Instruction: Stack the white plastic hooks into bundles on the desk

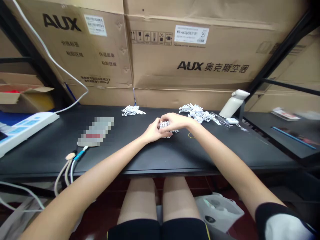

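Both of my hands meet over the middle of the black table [150,156], closed around a bundle of small white hooks [164,124]. My left hand [152,131] grips its left side. From above and the right, my right hand [176,121] curls over the same bundle, and its fingers hide part of it. A few thin hook ends stick out to the right. A yellow rubber band [191,135] lies just right of my hands. Behind them sits a small pile of white hooks [133,110], and a larger heap of white hooks [200,113] is at the back right.
A phone-like blurred object [96,131] with a cable lies at left, near a white power strip [27,130]. A cream bottle [232,104] stands tilted at back right beside a small white device [232,121]. Large cardboard boxes [155,73] wall off the back.
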The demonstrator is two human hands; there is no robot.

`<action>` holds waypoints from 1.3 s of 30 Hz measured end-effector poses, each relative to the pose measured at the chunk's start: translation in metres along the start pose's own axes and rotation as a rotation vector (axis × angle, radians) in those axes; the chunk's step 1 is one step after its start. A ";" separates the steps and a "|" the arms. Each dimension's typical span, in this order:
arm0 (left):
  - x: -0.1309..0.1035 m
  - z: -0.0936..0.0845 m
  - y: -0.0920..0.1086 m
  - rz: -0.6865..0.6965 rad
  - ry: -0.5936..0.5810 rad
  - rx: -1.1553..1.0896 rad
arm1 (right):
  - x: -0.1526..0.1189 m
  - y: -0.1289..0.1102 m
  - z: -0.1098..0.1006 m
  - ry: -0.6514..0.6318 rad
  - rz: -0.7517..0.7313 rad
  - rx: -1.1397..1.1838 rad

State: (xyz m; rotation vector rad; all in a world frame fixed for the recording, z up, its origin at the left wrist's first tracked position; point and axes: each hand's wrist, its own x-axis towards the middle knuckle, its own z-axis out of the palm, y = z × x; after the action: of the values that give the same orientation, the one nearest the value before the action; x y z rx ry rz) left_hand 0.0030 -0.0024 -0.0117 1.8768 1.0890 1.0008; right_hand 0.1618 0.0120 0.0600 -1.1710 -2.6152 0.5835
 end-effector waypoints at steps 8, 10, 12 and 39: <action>0.005 -0.003 -0.008 0.037 -0.064 -0.016 | -0.033 0.041 0.018 0.633 -0.062 0.346; 0.006 -0.004 -0.007 0.023 -0.091 -0.103 | -0.040 0.039 0.021 0.594 -0.131 0.319; 0.007 -0.005 -0.006 0.007 -0.117 -0.170 | -0.044 0.034 0.023 0.551 -0.199 0.266; 0.009 -0.014 0.001 -0.114 -0.143 -0.208 | -0.051 0.030 0.015 0.403 -0.274 -0.004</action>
State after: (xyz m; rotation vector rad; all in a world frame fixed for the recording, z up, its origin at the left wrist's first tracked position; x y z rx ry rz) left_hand -0.0056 0.0084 -0.0027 1.6724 0.9576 0.8659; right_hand 0.2103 -0.0121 0.0320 -0.8081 -2.3673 0.2555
